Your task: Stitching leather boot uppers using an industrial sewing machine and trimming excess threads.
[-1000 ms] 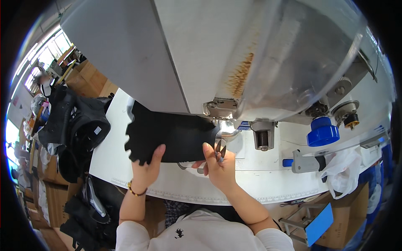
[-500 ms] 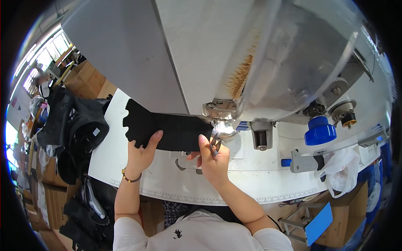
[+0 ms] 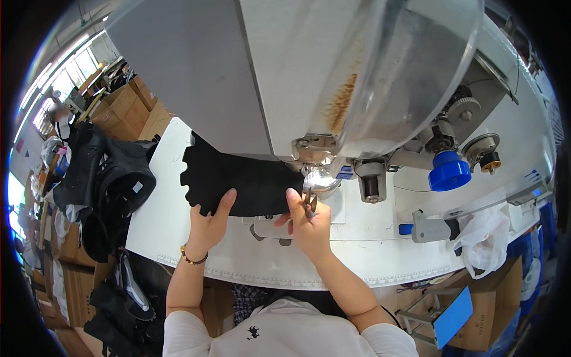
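Observation:
A black fabric piece (image 3: 244,184) with a notched left edge lies at the sewing machine (image 3: 297,77), its far edge partly hidden under the machine head. My left hand (image 3: 208,221) grips the near left part, thumb on top and fingers beneath. At the right end, close to the needle area (image 3: 306,172), my right hand (image 3: 309,223) pinches the near corner under its thumb. Small dark thread snips (image 3: 310,203) are tucked in that same hand, blades pointing away from me. The fingers under the fabric are hidden.
The white table (image 3: 250,262) has a ruler strip along its near edge. Blue knob (image 3: 449,171), grey lever (image 3: 431,227) and white plastic bag (image 3: 485,238) are to the right. Black shoes or bags (image 3: 122,172) pile up at left; a cardboard box (image 3: 485,315) stands at lower right.
Both hands have shifted slightly right in the picture, still holding the fabric. More of its far edge is now beneath the machine head. The view itself has also moved a little.

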`<state>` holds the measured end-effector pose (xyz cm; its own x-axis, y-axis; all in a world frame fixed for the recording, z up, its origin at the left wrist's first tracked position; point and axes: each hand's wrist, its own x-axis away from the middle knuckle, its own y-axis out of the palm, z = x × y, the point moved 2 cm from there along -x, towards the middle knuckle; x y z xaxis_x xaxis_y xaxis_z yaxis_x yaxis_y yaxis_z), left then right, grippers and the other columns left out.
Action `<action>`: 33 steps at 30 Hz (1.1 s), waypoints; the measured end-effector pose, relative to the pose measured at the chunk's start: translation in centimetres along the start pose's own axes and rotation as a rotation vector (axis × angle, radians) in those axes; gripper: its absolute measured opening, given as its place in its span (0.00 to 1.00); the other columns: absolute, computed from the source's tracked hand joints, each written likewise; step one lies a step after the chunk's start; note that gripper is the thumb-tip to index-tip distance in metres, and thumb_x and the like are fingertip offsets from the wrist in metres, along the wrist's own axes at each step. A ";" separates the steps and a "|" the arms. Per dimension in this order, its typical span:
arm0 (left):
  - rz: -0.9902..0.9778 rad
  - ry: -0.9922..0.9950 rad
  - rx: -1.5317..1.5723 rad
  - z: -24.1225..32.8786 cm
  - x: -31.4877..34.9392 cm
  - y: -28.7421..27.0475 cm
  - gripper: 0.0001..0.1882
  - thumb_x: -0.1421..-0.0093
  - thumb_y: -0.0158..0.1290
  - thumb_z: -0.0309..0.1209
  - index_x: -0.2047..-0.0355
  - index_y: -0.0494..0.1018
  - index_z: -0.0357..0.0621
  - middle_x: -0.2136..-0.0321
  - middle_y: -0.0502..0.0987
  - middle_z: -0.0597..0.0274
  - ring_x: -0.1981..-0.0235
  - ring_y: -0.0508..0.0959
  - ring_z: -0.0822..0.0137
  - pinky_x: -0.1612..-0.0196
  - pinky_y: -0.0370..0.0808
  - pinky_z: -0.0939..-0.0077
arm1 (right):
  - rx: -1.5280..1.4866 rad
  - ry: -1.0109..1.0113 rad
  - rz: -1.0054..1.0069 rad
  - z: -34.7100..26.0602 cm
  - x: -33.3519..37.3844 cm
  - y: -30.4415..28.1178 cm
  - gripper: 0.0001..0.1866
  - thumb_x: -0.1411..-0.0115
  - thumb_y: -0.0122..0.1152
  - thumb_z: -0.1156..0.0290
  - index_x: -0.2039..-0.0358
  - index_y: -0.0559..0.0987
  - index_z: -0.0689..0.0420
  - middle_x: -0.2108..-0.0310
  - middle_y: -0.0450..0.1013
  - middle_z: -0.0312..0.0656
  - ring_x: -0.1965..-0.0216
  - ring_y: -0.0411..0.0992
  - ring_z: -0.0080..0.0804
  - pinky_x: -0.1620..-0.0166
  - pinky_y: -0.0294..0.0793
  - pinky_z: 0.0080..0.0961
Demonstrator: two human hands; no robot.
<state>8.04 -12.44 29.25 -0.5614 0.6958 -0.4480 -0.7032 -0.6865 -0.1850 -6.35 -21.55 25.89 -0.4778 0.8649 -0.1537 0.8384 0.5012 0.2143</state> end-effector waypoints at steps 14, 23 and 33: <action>0.383 -0.156 0.318 -6.7 5.6 -13.5 0.23 0.49 0.50 0.21 0.52 0.59 0.34 0.56 0.67 0.59 0.56 0.68 0.67 0.52 0.63 0.78 | 0.162 -0.166 0.234 -1.7 2.3 -6.2 0.14 0.45 0.53 0.66 0.81 0.74 0.64 0.84 0.70 0.39 0.85 0.68 0.19 0.84 0.62 0.11; 0.770 -0.381 0.374 -9.6 10.9 -24.3 0.24 0.46 0.51 0.36 0.54 0.60 0.34 0.58 0.67 0.58 0.62 0.71 0.70 0.59 0.69 0.78 | 0.339 -0.322 -0.133 0.1 2.6 0.2 0.09 0.54 0.60 0.80 0.69 0.75 0.62 0.81 0.71 0.36 0.85 0.62 0.13 0.83 0.56 0.08; 0.942 -0.346 0.960 -9.9 16.1 -15.5 0.27 0.43 0.40 0.47 0.51 0.60 0.39 0.53 0.66 0.60 0.52 0.66 0.62 0.49 0.61 0.70 | 0.423 -0.222 -0.244 1.0 3.4 2.4 0.13 0.53 0.59 0.79 0.64 0.74 0.59 0.77 0.72 0.36 0.86 0.60 0.13 0.82 0.56 0.10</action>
<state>14.22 7.36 16.27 -0.9656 0.1704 0.1962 0.0540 -0.6070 0.7929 -5.73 -17.40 24.88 -0.6434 0.6751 -0.3609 0.7643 0.5928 -0.2538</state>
